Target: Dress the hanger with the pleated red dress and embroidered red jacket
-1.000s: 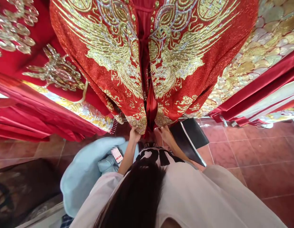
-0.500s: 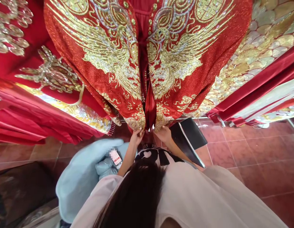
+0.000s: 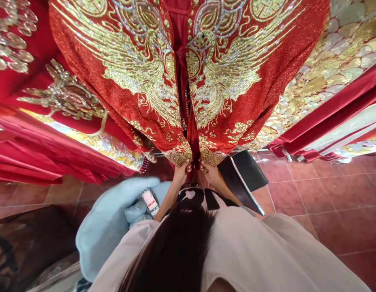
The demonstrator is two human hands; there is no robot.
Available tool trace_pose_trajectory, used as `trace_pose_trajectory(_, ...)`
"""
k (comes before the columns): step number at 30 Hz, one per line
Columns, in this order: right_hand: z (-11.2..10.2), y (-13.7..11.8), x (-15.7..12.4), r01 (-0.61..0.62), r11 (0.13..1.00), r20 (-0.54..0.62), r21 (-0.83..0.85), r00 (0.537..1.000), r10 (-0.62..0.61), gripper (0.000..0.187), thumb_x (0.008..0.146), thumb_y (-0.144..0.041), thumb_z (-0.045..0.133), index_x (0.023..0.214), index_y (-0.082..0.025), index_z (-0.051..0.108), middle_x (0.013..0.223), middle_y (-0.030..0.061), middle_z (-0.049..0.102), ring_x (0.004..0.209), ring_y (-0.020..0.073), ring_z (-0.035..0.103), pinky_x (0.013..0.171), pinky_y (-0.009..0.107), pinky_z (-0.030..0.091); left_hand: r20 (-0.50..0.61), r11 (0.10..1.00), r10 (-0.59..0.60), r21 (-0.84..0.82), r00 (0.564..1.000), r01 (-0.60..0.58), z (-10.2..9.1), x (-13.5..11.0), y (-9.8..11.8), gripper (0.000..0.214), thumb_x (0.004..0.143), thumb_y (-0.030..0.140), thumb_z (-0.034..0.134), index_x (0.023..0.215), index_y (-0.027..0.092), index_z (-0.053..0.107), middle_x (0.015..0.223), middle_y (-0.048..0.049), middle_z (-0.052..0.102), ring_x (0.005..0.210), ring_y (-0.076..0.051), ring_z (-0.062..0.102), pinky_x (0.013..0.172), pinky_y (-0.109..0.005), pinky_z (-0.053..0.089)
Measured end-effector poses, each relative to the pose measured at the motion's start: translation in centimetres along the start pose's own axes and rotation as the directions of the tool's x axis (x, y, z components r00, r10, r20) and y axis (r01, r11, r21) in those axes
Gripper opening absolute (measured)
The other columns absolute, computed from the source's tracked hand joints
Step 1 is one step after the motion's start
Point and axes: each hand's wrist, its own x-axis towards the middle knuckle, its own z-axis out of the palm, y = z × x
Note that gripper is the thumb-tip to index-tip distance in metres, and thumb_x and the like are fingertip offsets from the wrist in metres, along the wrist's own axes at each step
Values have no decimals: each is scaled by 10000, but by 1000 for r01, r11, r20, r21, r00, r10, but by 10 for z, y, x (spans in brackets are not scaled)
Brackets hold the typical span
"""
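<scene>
A red jacket (image 3: 245, 93) with gold and silver bird embroidery hangs in front of me, its front parted down the middle. My left hand (image 3: 181, 170) is closed on the lower corner of the left front panel, thumb on the outer face. On the other side, my right hand (image 3: 210, 172) grips the bottom corner of the right front panel. Between the two edges shows a dark red inner cloth (image 3: 194, 142). Small beads run along the opening. Some of the fingers are hidden behind the hem.
A pale blue chair (image 3: 99, 227) stands at lower left with a phone (image 3: 150, 202) and a grey-blue bundle (image 3: 137, 213) on it. A black panel with a metal edge (image 3: 247, 170) is at right. Red garments (image 3: 30, 150) hang on both sides above the tiled floor (image 3: 315, 190).
My left hand has moved right with its hem corner, and the lower gap between the panels looks narrower. My right hand has shifted only slightly. The view has moved a little.
</scene>
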Motion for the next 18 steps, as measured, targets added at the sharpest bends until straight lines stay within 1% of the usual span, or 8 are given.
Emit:
trace_pose_trajectory(4, 5, 0, -1, -37, 995, -54, 91, 998, 42, 314, 530, -151, 758, 782, -195, 575, 649, -75, 620, 541, 65, 545, 491, 167, 452, -14, 999, 17, 46, 1000, -16, 5, -2, 0, 415, 528, 229, 873, 769, 133, 548, 610, 40, 531, 466, -50, 428, 398, -169, 312)
trace_pose_trajectory(8, 10, 0, -5, -93, 988, -32, 123, 995, 97, 271, 547, -143, 749, 750, -189, 575, 680, -48, 642, 623, 91, 600, 592, 200, 513, -36, 997, 33, 72, 999, -30, 12, -5, -3, 437, 502, 259, 878, 756, 134, 546, 586, 48, 521, 464, -58, 442, 399, -179, 325)
trace_pose_trajectory(10, 11, 1, -7, -92, 985, -6, 147, 996, 94, 277, 545, -125, 741, 762, -191, 583, 724, -44, 657, 674, 95, 615, 664, 210, 531, -48, 997, 38, 73, 998, -34, 15, -6, -6, 436, 499, 270, 875, 749, 138, 544, 592, 47, 532, 464, -60, 455, 405, -183, 336)
trace_pose_trajectory(12, 13, 1, -9, -83, 983, 13, 164, 997, 82, 302, 532, -113, 741, 783, -194, 594, 762, -42, 667, 709, 96, 619, 701, 214, 534, -58, 997, 39, 74, 998, -35, 17, -7, -10, 435, 496, 272, 873, 749, 139, 545, 601, 44, 543, 463, -62, 467, 407, -187, 344)
trace_pose_trajectory(18, 16, 3, -16, -57, 990, -13, 131, 998, 59, 327, 516, -125, 740, 810, -192, 614, 715, -39, 663, 692, 105, 612, 672, 214, 528, -95, 996, 44, 83, 994, -36, 17, -11, -14, 440, 489, 253, 871, 771, 133, 555, 608, 44, 564, 464, -65, 498, 427, -188, 378)
